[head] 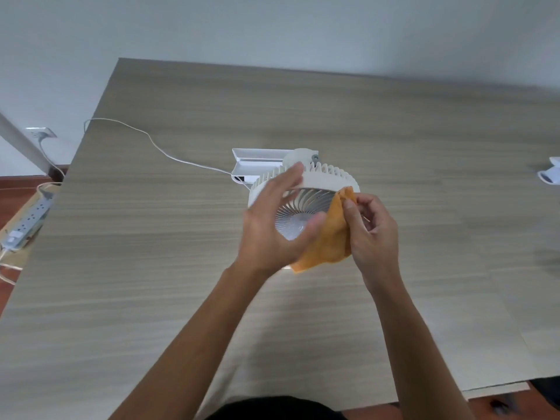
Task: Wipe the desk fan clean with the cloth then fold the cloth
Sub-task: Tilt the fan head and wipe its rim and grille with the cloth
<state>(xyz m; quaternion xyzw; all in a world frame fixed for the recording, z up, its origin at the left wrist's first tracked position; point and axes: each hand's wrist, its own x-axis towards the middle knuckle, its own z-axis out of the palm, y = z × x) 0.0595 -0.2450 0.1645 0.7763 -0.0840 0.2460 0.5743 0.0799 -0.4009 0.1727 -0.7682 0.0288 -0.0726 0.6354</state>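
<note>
- The fan (306, 192) sits near the middle of the table (394, 131), its round head tilted so the front grille faces up toward the camera.
- The fan's white base (257, 160) lies behind the head, and a thin white cord (157, 147) runs from it across the table to the left edge.
- The left hand (272, 225) lies against the left side of the fan head: its fingers reach up over the ribbed rim, fairly straight, and the thumb crosses the lower grille.
- The right hand (369, 234) pinches the orange cloth (330, 237) between thumb and curled fingers, pressing it to the right side of the grille.
- The cloth hangs from that grip down past the fan's lower edge, between the two hands.
- A power strip (27, 222) lies off the table at the left.
- A small white object (550, 174) is cut off by the right edge; I cannot tell what it is.
</note>
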